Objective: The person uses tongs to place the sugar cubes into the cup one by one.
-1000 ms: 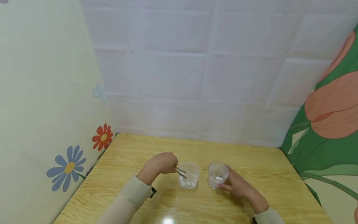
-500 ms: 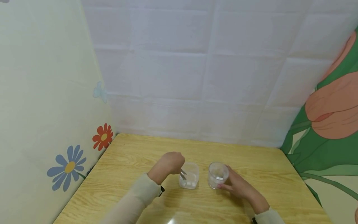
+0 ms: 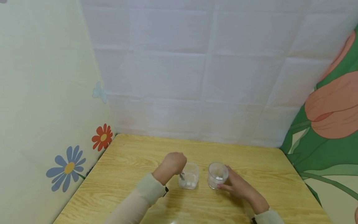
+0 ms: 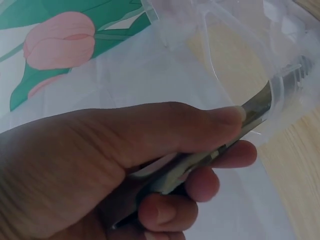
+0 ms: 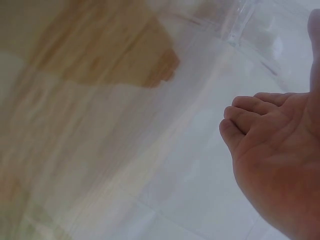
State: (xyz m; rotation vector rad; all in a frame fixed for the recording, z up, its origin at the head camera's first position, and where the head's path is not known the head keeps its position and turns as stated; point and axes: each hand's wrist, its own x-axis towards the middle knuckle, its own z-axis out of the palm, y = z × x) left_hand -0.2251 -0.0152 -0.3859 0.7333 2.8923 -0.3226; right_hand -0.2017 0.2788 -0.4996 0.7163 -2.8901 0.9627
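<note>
My left hand [image 3: 171, 164] grips a pair of metal tongs [image 4: 257, 104], thumb on one arm and fingers curled under the other. The toothed tips of the tongs reach into a clear plastic container [image 3: 197, 170], low among several small white cubes [image 4: 293, 25]. Whether a cube sits between the tips cannot be made out. To the right, my right hand [image 3: 237, 185] holds a clear cup [image 3: 211, 178] from its right side, thumb in front and fingers behind. Something small and white lies inside the cup. In the right wrist view only the cup's edge shows, blurred.
Container and cup stand a short way apart on a wood-grain table [image 3: 134, 146]. A pale sheet [image 3: 167, 77] hangs behind the table's far edge. Flower-printed panels flank it on the left [image 3: 56, 93] and right [image 3: 330, 124].
My left hand has moved right, toward the container, and the tongs' tips have come closer together. The right hand and cup have stayed put.
</note>
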